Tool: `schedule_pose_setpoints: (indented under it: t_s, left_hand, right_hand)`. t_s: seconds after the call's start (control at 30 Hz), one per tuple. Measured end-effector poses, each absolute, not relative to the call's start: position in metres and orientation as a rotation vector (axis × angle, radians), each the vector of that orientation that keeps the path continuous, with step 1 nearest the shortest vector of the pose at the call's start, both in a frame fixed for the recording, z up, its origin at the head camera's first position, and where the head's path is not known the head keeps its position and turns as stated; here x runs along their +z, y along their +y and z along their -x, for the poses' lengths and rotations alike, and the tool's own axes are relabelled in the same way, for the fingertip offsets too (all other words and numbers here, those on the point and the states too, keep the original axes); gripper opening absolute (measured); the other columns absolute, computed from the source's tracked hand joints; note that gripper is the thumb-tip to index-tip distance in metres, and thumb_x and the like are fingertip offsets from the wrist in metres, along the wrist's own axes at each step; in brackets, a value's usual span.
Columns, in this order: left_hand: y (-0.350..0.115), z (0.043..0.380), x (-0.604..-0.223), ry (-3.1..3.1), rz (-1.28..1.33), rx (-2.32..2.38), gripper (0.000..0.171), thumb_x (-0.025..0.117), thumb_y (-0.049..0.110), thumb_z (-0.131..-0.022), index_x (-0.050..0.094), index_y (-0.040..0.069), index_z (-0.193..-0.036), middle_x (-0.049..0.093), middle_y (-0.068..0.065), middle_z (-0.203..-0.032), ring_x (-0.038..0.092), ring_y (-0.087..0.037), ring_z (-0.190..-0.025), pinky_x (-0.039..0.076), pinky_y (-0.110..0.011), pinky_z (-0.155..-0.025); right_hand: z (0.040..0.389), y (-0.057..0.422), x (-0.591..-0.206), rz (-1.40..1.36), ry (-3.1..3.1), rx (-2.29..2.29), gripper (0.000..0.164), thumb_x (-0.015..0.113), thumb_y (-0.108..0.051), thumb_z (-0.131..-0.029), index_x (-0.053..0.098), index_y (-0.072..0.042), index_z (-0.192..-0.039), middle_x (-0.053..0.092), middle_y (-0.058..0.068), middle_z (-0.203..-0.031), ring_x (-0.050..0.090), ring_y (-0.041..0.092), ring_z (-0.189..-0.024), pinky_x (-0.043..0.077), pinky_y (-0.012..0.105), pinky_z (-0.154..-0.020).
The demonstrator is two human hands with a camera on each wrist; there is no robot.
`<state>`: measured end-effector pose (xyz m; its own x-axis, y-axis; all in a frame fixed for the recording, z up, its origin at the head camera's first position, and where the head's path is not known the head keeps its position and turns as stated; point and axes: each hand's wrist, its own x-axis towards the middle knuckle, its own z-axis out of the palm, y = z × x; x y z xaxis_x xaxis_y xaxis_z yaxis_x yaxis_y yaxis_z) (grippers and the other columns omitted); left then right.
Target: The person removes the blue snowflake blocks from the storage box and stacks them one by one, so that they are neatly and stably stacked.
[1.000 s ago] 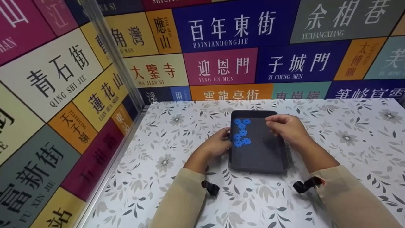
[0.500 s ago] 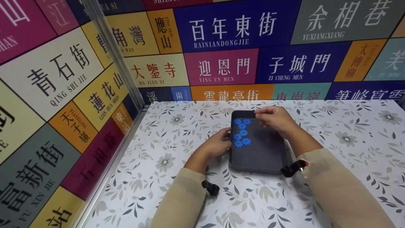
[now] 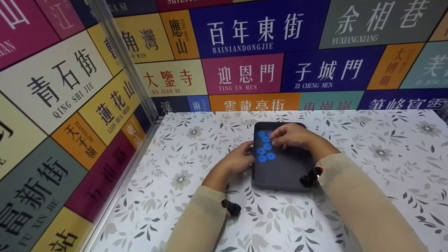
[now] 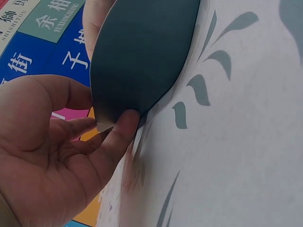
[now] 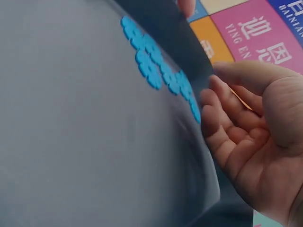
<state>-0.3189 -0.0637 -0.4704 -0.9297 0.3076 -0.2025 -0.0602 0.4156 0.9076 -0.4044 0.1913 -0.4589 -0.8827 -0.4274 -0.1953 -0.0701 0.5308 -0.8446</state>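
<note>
A dark grey rectangular tray [image 3: 283, 180] lies on the table, with several blue flower-shaped pieces [image 3: 261, 151] along its inner left side. My left hand [image 3: 238, 159] holds the tray's left wall; in the left wrist view its thumb and fingers grip the wall [image 4: 137, 56] between them. Over the upper part of the tray is my right hand [image 3: 292, 135], its fingertips at the upper blue flowers and hiding some of them. Those fingers are loosely bent, and I see nothing between them. The right wrist view shows the right hand [image 5: 258, 123] close by the blue flowers [image 5: 149, 71].
The table has a white cloth [image 3: 182, 213] with a grey leaf and flower print. Behind it stands a wall [image 3: 245, 73] of coloured sign panels, and another sign wall [image 3: 70, 105] closes the left side. Black camera mounts sit on both wrists.
My right hand has moved left across the tray from its right edge, past the far rim, to the upper blue flowers. The left hand and the tray have stayed in place.
</note>
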Motion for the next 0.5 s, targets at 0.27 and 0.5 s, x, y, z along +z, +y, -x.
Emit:
schedule_pose_setpoints:
  t_s: [0.27,0.5]
  left_hand:
    - [-0.0616,0.3199,-0.4711,2.338,-0.19,1.521,0.076,0.058,0.01,-0.095,0.037,0.015,-0.167,0.048,-0.016,-0.166,0.046,-0.033,-0.155,0.048,-0.048,-0.123]
    - [-0.0611,0.3199,-0.471,2.306,-0.147,1.544,0.074,0.058,0.009,-0.096,0.038,0.018,-0.167,0.047,-0.014,-0.168,0.046,-0.032,-0.155,0.047,-0.049,-0.123]
  right_hand:
    - [0.4082,0.1935,-0.4672,0.47,2.298,-1.169,0.04,0.082,-0.011,-0.089,0.074,0.002,-0.126,0.08,-0.005,-0.094,0.07,0.008,-0.082,0.057,0.024,-0.074]
    - [0.4077,0.193,-0.4684,0.544,2.347,-1.041,0.041,0.088,-0.015,-0.084,0.078,-0.002,-0.122,0.079,-0.001,-0.099,0.067,0.006,-0.086,0.054,0.022,-0.075]
